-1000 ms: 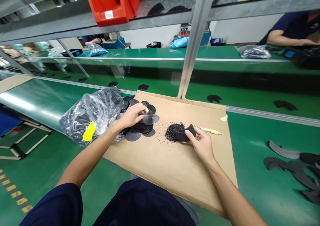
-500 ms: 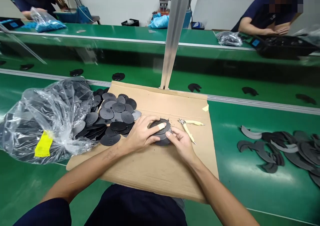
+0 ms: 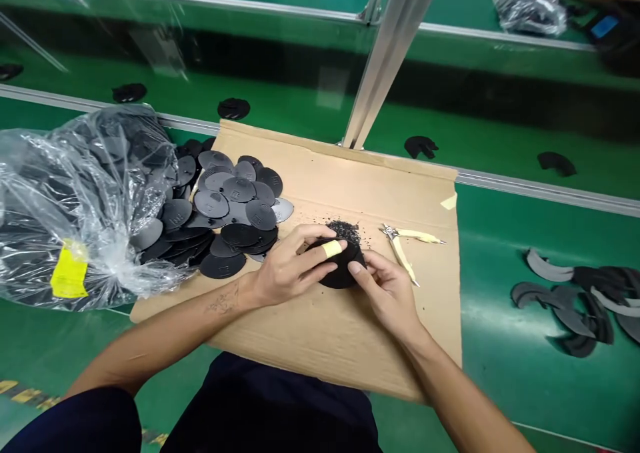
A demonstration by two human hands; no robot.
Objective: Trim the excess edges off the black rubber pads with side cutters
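Black disc, matte — gripped by my left fingers and right fingers — leaves more crumbs visible than before.

Bright, mostly even light, apparently overhead. Cardboard well exposed, soft shadow near the hands. Held disc nearly black, surface detail crushed. Grey sheen on piled discs, white glints on bag. Bench shows pale glare toward its far edge, slight blur at right end. Wide-angle stretch at frame edges.
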